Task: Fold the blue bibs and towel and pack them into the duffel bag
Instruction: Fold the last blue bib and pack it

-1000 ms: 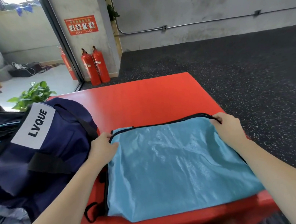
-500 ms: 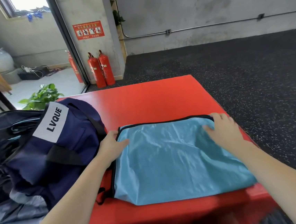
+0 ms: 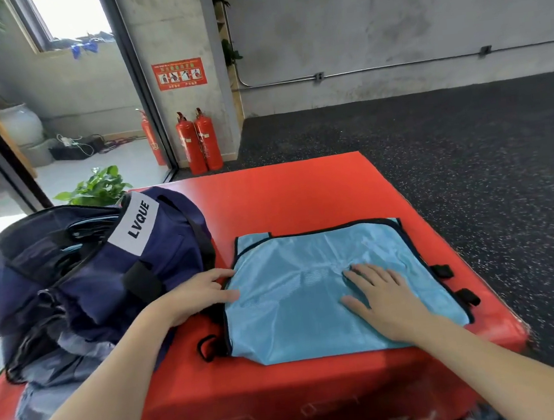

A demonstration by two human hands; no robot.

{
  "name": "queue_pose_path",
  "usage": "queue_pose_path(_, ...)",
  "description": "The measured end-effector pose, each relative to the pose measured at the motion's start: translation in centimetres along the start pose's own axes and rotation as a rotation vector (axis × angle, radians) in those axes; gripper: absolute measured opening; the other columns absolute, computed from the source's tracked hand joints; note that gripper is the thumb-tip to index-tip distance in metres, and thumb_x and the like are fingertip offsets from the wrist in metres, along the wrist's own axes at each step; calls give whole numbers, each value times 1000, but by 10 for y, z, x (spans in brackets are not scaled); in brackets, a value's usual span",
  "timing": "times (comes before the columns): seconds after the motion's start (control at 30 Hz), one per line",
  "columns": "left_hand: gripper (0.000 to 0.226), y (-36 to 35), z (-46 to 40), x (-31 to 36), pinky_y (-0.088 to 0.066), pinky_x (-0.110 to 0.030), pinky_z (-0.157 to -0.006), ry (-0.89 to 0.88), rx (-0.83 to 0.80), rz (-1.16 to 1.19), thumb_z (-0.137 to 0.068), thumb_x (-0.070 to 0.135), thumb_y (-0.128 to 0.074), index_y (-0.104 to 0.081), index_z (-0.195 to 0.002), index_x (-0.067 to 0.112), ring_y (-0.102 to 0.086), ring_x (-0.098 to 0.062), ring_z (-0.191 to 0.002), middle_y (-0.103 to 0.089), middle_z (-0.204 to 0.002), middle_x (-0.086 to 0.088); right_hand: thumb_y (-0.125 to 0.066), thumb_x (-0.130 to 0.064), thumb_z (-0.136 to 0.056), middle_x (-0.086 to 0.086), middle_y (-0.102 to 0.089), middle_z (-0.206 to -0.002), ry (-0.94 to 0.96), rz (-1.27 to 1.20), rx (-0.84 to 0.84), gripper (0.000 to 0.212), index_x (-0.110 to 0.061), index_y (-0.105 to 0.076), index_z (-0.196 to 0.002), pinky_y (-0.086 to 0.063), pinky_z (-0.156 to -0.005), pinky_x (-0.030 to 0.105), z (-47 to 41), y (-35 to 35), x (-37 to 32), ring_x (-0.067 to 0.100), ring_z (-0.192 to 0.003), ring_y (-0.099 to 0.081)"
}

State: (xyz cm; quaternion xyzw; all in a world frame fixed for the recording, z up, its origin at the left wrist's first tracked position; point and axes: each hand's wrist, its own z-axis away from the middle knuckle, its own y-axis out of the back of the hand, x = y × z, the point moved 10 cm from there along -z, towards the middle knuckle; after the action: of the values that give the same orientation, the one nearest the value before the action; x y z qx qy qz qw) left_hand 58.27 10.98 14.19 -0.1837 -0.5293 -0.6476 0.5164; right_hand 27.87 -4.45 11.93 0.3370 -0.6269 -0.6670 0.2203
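One blue bib (image 3: pixel 311 294) lies flat on the red box (image 3: pixel 284 195), beside one navy duffel bag (image 3: pixel 89 278). The right hand (image 3: pixel 386 301) presses it, fingers straight; the left hand (image 3: pixel 202 295), fingers relaxed, touches its edge. Three fire extinguishers (image 3: pixel 198 143) stand behind.

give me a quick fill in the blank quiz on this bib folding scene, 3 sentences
1. The right hand lies flat on the light ____ bib.
2. The white label on the navy duffel bag reads ____.
3. The bib lies on a ____ padded box.

Missing words: blue; LVQUE; red
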Motion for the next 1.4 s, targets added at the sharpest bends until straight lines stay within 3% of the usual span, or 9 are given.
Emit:
queue_pose_path(0.27, 61, 22, 14, 4, -42, -18, -83, -53, 189, -241, -76, 38, -86, -56, -129, 41, -55, -6, -107, -59, -111, 9, -14, -74, -96, -16, -5, -167, -3, 2, -28, 73, -38, -8, -160, 4, -125, 38, 2, -3, 1, 8, -154, 5)
queue_pose_path(0.4, 55, 26, 12, -1, -45, -8, -69, -42, 337, -367, -79, 30, -82, -59, -129, 31, -69, -10, -77, -64, -111, -4, -14, -74, -96, -17, -4, -167, -6, 2, -32, 74, -38, -7, -160, 4, -126, 39, 2, -4, 2, 8, -154, 7)
queue_pose_path(0.5, 61, 25, 18, 2, -45, -26, -91, -2, 475, -479, -82, 27, -77, -54, -138, 21, -56, -23, -117, -63, -127, -7, -14, -75, -95, -17, -4, -167, -8, 1, -31, 74, -38, -7, -160, 4, -126, 39, 2, -4, 2, 7, -154, 6)
queue_pose_path(0.63, 41, 5, 51, 46, -48, -44, -89, -132, 721, -823, -90, 26, -63, -59, -131, 20, -53, -30, -114, -57, -123, -4, -15, -74, -95, -16, -4, -167, -12, -6, -38, 75, -38, -7, -160, 4, -126, 40, 3, -4, 3, 8, -154, 6)
queue_pose_path(0.77, 34, -67, 81, 88, -42, -36, -108, -503, 605, -532, -97, 22, -58, -63, -129, 15, -53, -24, -125, -58, -133, -1, -16, -74, -95, -15, -6, -167, -7, -13, -25, 75, -37, -9, -160, 2, -126, 41, 3, -2, 2, 9, -154, 4)
queue_pose_path(0.83, 48, -119, 77, 82, -19, -22, -119, -396, 369, -402, -103, 36, -52, -47, -147, 20, -32, -16, -146, -38, -157, -1, -16, -75, -94, -15, -5, -167, -8, -13, -30, 76, -38, -9, -160, 1, -126, 41, 2, -3, 1, 10, -154, 3)
queue_pose_path(0.9, 64, -159, 67, 64, -8, -30, -124, -253, 247, -467, -102, 56, -40, -29, -156, 25, -11, -18, -154, -15, -167, -2, -16, -76, -94, -15, -4, -167, -10, -12, -31, 76, -38, -8, -160, 1, -126, 41, 2, -3, 2, 10, -154, 3)
queue_pose_path(1.03, 83, -120, 55, 14, -5, -45, -124, 10, 449, -786, -92, 75, -4, -17, -160, 28, -3, -24, -155, -8, -169, -8, -11, -75, -93, -14, -2, -168, 3, 17, -43, 78, -37, -5, -160, 2, -126, 40, 5, -5, 7, 10, -154, 3)
queue_pose_path(1.4, 76, -64, 56, -19, -6, -47, -123, 145, 552, -756, -101, 64, -19, -10, -162, 19, -6, -23, -155, -10, -168, -7, -3, -80, -86, -2, -2, -169, -209, 43, -21, 91, -29, -6, -161, -1, -126, 40, 27, 6, 58, 19, -155, 1)
